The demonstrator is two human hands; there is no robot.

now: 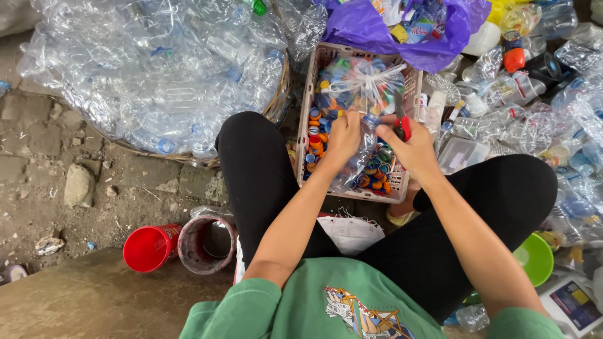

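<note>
My left hand [342, 139] grips a clear plastic bottle [359, 157] near its neck, held over a pale plastic crate [304, 119] full of coloured bottle caps. A red-handled cutter [402, 125] sits in my right hand [416, 149], its blade at the bottle's neck. A tied clear bag of caps [361, 85] lies in the crate just beyond my hands. I sit with black-trousered knees on either side of the crate.
A large woven basket [276, 107] heaped with clear bottles fills the upper left. A purple bag [377, 31] lies behind the crate and loose bottles [534, 94] pile up at right. A red cup [149, 247], a dirty pot [207, 245] and a green bowl [537, 257] stand near my legs.
</note>
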